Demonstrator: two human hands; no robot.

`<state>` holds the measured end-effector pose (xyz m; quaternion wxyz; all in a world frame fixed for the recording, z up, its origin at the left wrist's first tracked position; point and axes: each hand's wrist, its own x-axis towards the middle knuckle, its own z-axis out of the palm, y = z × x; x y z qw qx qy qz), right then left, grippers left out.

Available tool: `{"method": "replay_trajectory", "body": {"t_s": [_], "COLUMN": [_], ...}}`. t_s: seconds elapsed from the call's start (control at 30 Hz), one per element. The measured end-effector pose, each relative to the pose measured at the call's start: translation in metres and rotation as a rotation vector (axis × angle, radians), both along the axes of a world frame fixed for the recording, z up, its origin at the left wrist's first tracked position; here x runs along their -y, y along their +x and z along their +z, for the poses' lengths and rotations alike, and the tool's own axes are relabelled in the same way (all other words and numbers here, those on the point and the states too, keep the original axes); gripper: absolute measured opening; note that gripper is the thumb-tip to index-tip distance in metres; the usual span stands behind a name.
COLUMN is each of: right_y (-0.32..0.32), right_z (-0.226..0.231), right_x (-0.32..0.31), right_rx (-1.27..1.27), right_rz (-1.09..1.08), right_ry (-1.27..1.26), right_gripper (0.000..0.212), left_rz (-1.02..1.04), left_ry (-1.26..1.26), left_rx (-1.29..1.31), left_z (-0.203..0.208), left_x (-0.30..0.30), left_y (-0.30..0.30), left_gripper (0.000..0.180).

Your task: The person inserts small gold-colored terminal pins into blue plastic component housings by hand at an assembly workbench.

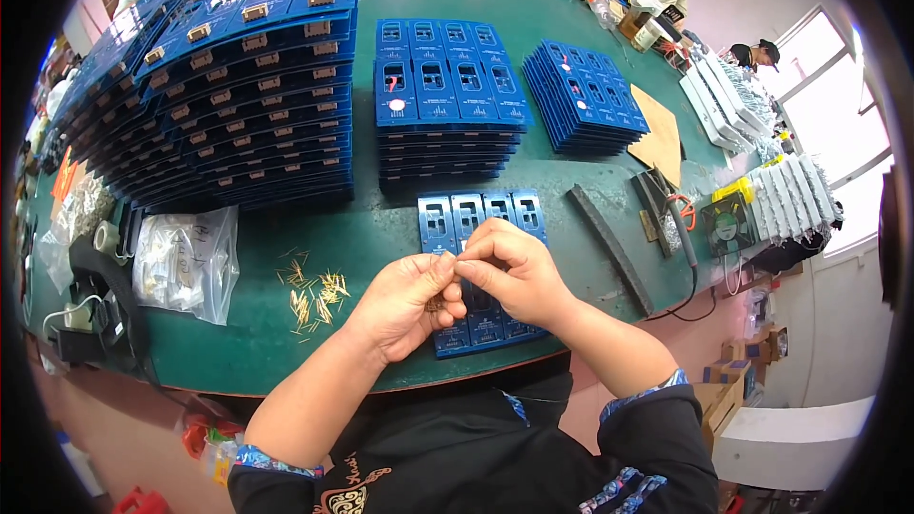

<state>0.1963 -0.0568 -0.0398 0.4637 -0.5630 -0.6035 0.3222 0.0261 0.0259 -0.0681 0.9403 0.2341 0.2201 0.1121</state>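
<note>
Over a blue circuit board panel [487, 326] at the table's front edge, my two hands meet fingertip to fingertip. My left hand [405, 303] is closed, its thumb and forefinger pinched and the other fingers curled; a small brownish bit shows among them, too unclear to name. My right hand [519, 276] pinches at the same spot, and whatever sits between the fingertips is hidden. Both hands cover the middle of the panel, which has rows of rectangular cutouts. To the left of my left hand lies a loose scatter of thin gold-coloured pins [319, 303].
A tall stack of blue boards with connectors [257, 95] rises at the left; a middle stack [447, 105] and a right stack [583, 100] stand behind the panel. A plastic bag [186, 262], a dark bar [609, 247] and a soldering iron [687, 228] flank my hands. Co-workers sit beyond.
</note>
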Motion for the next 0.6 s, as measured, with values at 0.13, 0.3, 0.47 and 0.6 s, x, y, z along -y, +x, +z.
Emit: {"method": "replay_trajectory", "body": {"t_s": [0.13, 0.3, 0.47, 0.6], "right_y": [0.012, 0.072, 0.076, 0.073], "right_z": [-0.005, -0.013, -0.019, -0.018], "right_x": [-0.003, -0.017, -0.021, -0.025], "right_rx": [0.092, 0.314, 0.532, 0.602], "right_rz": [-0.044, -0.299, -0.165, -0.152], "right_ry": [0.047, -0.004, 0.058, 0.027], "right_gripper": [0.006, 0.008, 0.006, 0.007], "left_rz": [0.012, 0.153, 0.151, 0.17], "left_ry": [-0.019, 0.015, 0.022, 0.005], "left_rx": [-0.02, -0.056, -0.083, -0.088], "left_z": [-0.001, 0.01, 0.007, 0.003], "left_x": [-0.002, 0.0, 0.0, 0.001], "left_y": [-0.002, 0.002, 0.002, 0.003], "left_gripper": [0.02, 0.015, 0.015, 0.011]}}
